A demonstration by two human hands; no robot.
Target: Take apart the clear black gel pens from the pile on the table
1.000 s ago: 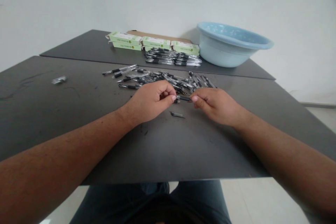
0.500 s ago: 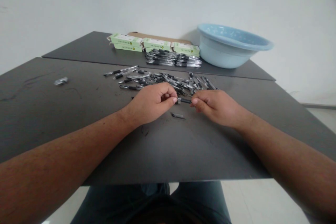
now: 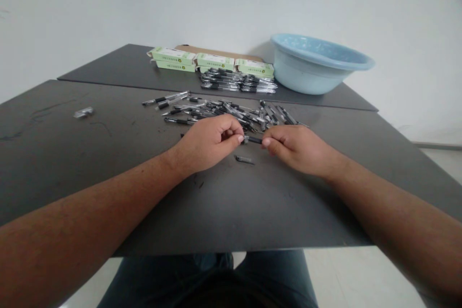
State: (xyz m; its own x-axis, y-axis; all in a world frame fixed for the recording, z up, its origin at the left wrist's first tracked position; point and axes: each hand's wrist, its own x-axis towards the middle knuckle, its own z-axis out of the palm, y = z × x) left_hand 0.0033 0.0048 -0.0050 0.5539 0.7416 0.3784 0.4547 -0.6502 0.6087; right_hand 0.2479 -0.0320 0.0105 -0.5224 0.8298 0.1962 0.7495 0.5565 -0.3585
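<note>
My left hand [image 3: 209, 143] and my right hand [image 3: 296, 147] meet over the dark table [image 3: 108, 163], each pinching one end of a black pen [image 3: 252, 140] held level between them. A small dark pen part [image 3: 244, 159] lies on the table just below the held pen. Right behind my hands spreads a loose heap of black and clear pens [image 3: 224, 109].
A tidy stack of pens [image 3: 238, 82] lies farther back in front of three green boxes [image 3: 212, 60]. A light blue basin [image 3: 317, 62] stands at the back right. A small clear piece [image 3: 83, 112] lies at the left. The table's front edge is near my lap.
Both hands keep hold of the pen and have shifted only slightly; the gap between my fingertips looks a little narrower.
</note>
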